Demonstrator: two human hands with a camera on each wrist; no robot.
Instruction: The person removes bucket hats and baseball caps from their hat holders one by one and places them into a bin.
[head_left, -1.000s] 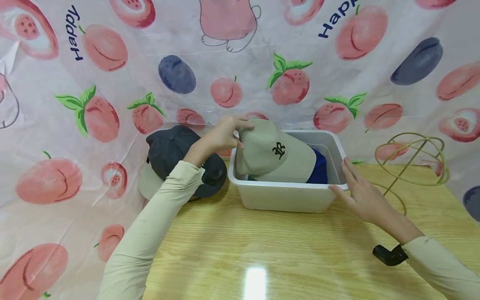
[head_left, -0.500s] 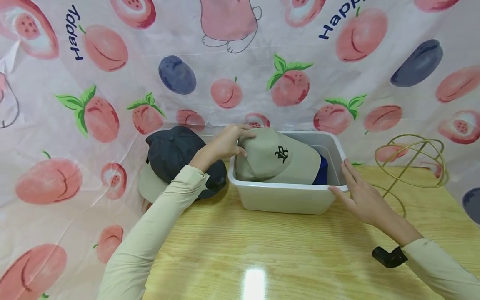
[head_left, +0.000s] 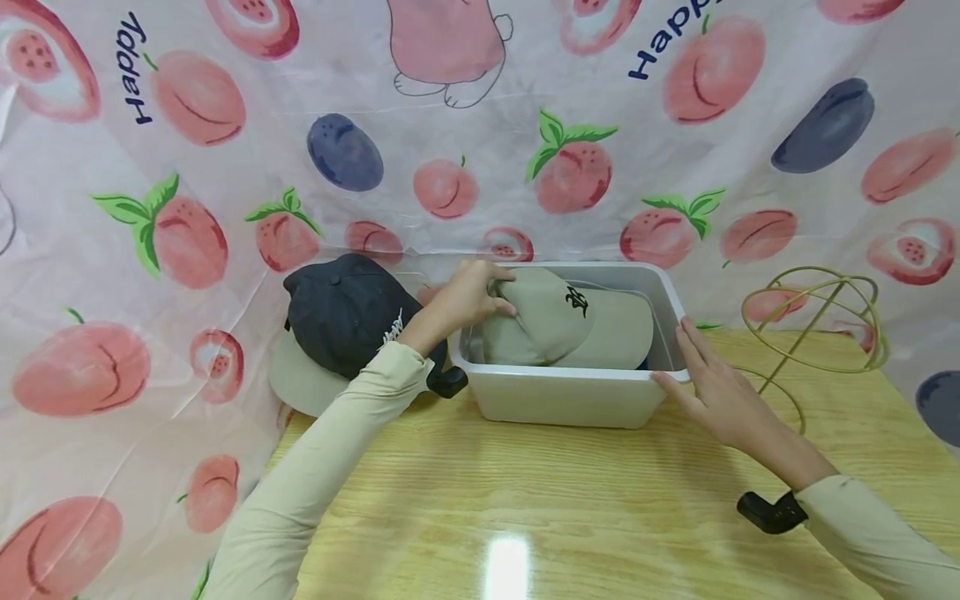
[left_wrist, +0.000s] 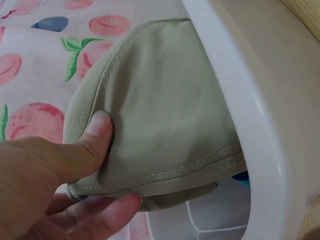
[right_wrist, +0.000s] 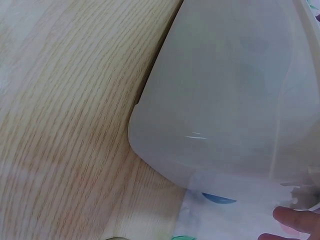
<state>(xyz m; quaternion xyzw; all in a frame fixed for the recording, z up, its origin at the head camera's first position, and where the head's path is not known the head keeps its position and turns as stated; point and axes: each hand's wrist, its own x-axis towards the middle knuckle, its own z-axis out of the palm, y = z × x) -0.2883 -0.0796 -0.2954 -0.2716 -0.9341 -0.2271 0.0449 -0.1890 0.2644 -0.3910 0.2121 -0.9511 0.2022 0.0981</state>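
A beige baseball cap (head_left: 543,321) with a black embroidered mark lies inside the white plastic bin (head_left: 562,398), its brim toward the right. My left hand (head_left: 472,296) grips the back of its crown; in the left wrist view the thumb (left_wrist: 100,125) presses the outside while the fingers go under the edge. A bit of dark blue shows below the beige cap. My right hand (head_left: 716,392) rests at the bin's right end, fingers straight along the wall and thumb at the front rim. In the right wrist view, fingertips (right_wrist: 290,217) show beside the bin's wall (right_wrist: 220,100).
Left of the bin, a black cap (head_left: 341,312) sits over another beige cap (head_left: 303,375). A gold wire stand (head_left: 813,333) is on the right of the wooden table (head_left: 600,508). Fruit-printed cloth (head_left: 450,133) hangs behind.
My left hand has lowered the beige cap into the bin and shifted slightly right, so its brim now covers most of the blue beneath. My right hand has stayed at the bin's end.
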